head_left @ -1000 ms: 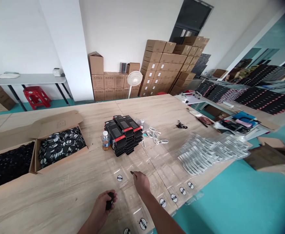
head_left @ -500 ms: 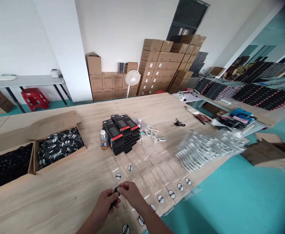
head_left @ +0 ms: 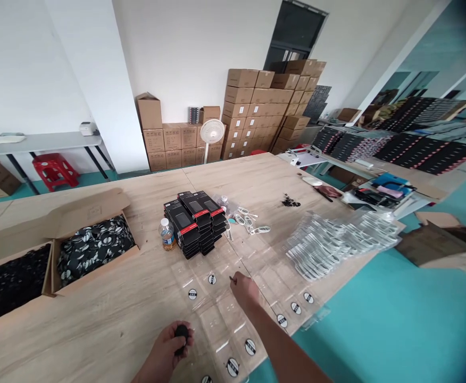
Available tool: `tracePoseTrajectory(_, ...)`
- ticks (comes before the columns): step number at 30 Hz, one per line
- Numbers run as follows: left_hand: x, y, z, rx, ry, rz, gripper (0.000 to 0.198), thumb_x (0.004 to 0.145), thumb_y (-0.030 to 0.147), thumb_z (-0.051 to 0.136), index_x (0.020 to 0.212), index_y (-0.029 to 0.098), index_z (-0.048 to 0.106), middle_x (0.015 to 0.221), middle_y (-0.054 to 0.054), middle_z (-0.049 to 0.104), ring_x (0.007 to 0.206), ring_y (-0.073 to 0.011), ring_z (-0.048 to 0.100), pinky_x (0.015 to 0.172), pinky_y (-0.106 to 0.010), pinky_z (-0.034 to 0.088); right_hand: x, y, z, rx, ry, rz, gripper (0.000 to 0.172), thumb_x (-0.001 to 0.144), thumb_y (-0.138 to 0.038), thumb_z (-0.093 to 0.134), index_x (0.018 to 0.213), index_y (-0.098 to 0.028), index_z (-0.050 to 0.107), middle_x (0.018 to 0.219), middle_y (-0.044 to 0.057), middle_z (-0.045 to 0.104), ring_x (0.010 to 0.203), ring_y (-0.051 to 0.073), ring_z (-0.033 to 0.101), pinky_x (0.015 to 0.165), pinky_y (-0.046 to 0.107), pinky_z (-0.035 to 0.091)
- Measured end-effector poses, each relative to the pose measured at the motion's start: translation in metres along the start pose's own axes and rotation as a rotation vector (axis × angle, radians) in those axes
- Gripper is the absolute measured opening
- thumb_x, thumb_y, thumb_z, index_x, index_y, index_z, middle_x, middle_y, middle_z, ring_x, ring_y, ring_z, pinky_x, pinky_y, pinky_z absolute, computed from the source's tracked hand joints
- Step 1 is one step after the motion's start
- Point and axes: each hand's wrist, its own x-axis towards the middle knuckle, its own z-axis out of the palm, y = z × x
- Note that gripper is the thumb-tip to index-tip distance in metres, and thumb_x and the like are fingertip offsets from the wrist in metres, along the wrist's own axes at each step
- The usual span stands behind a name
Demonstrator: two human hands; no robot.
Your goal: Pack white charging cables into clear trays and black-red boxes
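In our left hand (head_left: 166,344), low in the near middle of the scene, we grasp a small bunch of black discs (head_left: 181,332), thumb pressed across them. Our right hand (head_left: 246,290), farther out and to the right, pinches a small dark piece (head_left: 232,279) above the clear plastic trays (head_left: 230,307) that cover the near middle of the wood-grain tabletop (head_left: 109,319). Round black-and-white labels (head_left: 192,294) dot these trays, several along the near right edge. Beyond them we see a stack of black boxes (head_left: 197,226), with a capped bottle (head_left: 167,235) just beside it on the left and white looped items (head_left: 252,222) to its right. On the left, an open carton (head_left: 103,207) holds black-and-white pieces; a pile of clear packs (head_left: 340,239) lies on the right, with small black bits (head_left: 291,201) farther off.

Past the far edge, a white fan (head_left: 212,132) stands before stacked brown cartons (head_left: 257,109) along the white wall (head_left: 177,42). At far left, a red stool (head_left: 55,170) sits by a grey side table (head_left: 45,141), and to the right we have teal floor (head_left: 360,324)
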Motion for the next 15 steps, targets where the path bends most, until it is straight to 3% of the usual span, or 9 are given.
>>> tracePoseTrajectory(3,-0.004,0.002,0.003,0.031,-0.01,0.011,0.038,0.053,0.031,0.081,0.084,0.015,0.068,0.081,-0.006,0.072,0.07,-0.0154,0.062,0.057,-0.023,0.041,0.012,-0.001,-0.006,-0.076,-0.015,-0.026,0.023,0.092,-0.035,0.06,0.105,-0.017,0.064,0.108,0.005,0.067,0.098,0.021,0.064,0.089,0.044,0.052)
tracePoseTrajectory(7,-0.005,0.005,0.005,0.094,0.024,0.027,0.038,0.054,0.041,0.083,0.076,0.014,0.065,0.077,-0.007,0.072,0.063,-0.0146,0.061,0.047,-0.021,0.034,-0.002,-0.008,0.003,-0.066,-0.04,-0.084,0.022,0.091,-0.032,0.062,0.106,-0.017,0.063,0.111,0.006,0.066,0.1,0.021,0.063,0.091,0.045,0.051)
tracePoseTrajectory(11,-0.002,0.006,0.006,0.144,0.059,0.05,0.038,0.059,0.047,0.079,0.066,0.017,0.058,0.066,-0.004,0.068,0.052,-0.011,0.055,0.039,-0.02,0.022,-0.032,-0.012,0.013,0.086,-0.075,-0.133,0.015,0.092,-0.027,0.054,0.095,-0.017,0.066,0.093,0.005,0.069,0.087,0.019,0.064,0.078,0.034,0.05)
tracePoseTrajectory(15,0.002,0.003,0.014,0.191,0.039,0.043,0.04,0.058,0.049,0.079,0.064,0.017,0.055,0.06,-0.003,0.066,0.044,-0.0093,0.05,0.037,-0.02,0.015,-0.064,-0.024,0.031,0.305,-0.236,-0.206,0.03,0.092,-0.035,0.046,0.08,-0.017,0.067,0.068,0.001,0.066,0.062,0.014,0.061,0.058,0.025,0.045)
